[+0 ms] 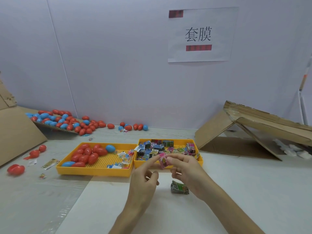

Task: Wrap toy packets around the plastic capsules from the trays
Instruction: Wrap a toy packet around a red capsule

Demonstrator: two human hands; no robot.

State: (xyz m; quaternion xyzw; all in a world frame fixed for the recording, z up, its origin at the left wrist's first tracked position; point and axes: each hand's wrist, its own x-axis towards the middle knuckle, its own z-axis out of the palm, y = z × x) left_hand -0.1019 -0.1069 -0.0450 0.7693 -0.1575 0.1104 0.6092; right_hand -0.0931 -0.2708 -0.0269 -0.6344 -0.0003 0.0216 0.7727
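Wall sign (200,34); folded cardboard (253,125)

Glossy, smooth plastic capsules (87,156) lie in a matt yellow plastic tray (94,171). The pink packet (163,159) is shiny printed film. At two o'clock, rough brown cardboard (214,129); the desk (253,183) is smooth and matt.

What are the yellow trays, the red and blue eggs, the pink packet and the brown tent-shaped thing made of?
The yellow trays: probably moulded plastic, matte, with a perforated grid floor. The eggs: hard glossy plastic, going by their bright highlights. The pink packet, held by the right hand: seemingly thin printed film, slightly shiny. The brown tent-shaped thing: corrugated cardboard, dull, with ragged edges and tape.
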